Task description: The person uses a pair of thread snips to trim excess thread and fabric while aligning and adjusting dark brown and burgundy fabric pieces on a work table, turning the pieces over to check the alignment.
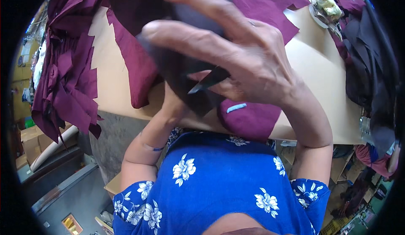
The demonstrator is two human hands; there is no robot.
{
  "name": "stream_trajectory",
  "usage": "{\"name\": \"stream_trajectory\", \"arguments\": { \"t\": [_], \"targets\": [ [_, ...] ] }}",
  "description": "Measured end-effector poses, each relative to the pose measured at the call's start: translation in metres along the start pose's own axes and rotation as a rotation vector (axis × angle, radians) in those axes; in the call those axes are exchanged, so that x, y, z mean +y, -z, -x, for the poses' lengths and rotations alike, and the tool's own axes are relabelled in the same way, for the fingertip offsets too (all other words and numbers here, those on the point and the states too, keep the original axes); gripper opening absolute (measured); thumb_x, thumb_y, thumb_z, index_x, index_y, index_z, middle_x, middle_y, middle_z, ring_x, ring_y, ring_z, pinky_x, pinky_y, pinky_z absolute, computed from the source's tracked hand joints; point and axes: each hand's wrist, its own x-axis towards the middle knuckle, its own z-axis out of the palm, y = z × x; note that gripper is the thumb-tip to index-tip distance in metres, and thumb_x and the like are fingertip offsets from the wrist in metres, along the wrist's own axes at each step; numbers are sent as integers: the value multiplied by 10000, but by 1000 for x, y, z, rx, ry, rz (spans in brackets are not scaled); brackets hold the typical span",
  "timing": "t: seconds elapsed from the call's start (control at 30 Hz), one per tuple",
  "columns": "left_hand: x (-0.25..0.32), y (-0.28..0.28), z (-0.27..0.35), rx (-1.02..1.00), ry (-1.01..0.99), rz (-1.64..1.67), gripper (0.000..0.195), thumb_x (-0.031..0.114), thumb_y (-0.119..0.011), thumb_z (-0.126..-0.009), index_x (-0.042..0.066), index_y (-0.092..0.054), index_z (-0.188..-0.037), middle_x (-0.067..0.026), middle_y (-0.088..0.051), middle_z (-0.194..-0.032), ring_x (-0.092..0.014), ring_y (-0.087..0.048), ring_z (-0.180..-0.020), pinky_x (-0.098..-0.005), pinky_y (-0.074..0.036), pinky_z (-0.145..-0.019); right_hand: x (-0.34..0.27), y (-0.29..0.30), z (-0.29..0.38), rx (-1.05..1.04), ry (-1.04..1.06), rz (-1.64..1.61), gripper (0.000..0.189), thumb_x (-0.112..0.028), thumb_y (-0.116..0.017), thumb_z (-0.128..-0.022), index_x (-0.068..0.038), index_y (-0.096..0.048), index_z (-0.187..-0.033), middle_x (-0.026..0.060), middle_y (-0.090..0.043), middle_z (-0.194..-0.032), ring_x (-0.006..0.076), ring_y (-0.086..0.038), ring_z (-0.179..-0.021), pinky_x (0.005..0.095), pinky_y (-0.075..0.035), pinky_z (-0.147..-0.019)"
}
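A piece of dark cloth is raised close to the camera, blurred in its lower part. My right hand has its fingers bent over this cloth, with the thumb beneath. Below the palm shows a dark pointed piece with a shiny edge; whether it is a blade or a cloth corner I cannot tell. The dark cloth hides my left hand; only its wrist and forearm show. Maroon cloth lies under my right wrist, bearing a short light blue stick, perhaps tailor's chalk.
The tan tabletop carries more maroon cloth at left of centre. Maroon pieces hang in a heap over the left side, and dark cloth drapes over the right. A cardboard box stands at lower left.
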Motion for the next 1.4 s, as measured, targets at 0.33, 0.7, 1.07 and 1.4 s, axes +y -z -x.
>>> {"name": "stream_trajectory", "arguments": {
  "t": [0.33, 0.7, 1.07, 1.4],
  "targets": [
    [10, -2, -5, 218, 204, 130, 315, 68, -662, -760, 22, -513, -1033, -55, -546, -1015, -151, -533, -934, -261, -440, -824, 38, 29, 6, -78, -223, -86, 82, -29, -579, -786, 12, -567, -856, 111, -573, -800, 227, -564, -692, 270, -445, -628],
    [12, 8, -12, 36, 234, 390, 261, 31, -617, -799, 56, -480, -1020, -24, -502, -970, -124, -523, -879, -249, -440, -783, 70, 35, 109, 18, -763, -189, 363, 88, -476, -724, -26, -547, -1061, 48, -569, -893, 115, -532, -800, 253, -430, -756],
    [6, 2, -13, 18, 152, 461, 232, 27, -607, -808, 41, -478, -1000, -52, -501, -987, -144, -537, -924, -263, -486, -737, 3, 14, 50, -171, -64, -8, 309, -84, -620, -572, -11, -597, -871, 123, -591, -803, 248, -604, -656, 339, -481, -561],
    [3, 6, -10, -12, 35, 254, 220, 23, -618, -789, 39, -523, -987, -35, -552, -951, -100, -531, -867, -232, -438, -795, 59, -26, 7, -370, -745, -884, 70, -34, -550, -827, 22, -527, -793, -20, -503, -707, 58, -428, -697, 226, -399, -639]
  ]
}}
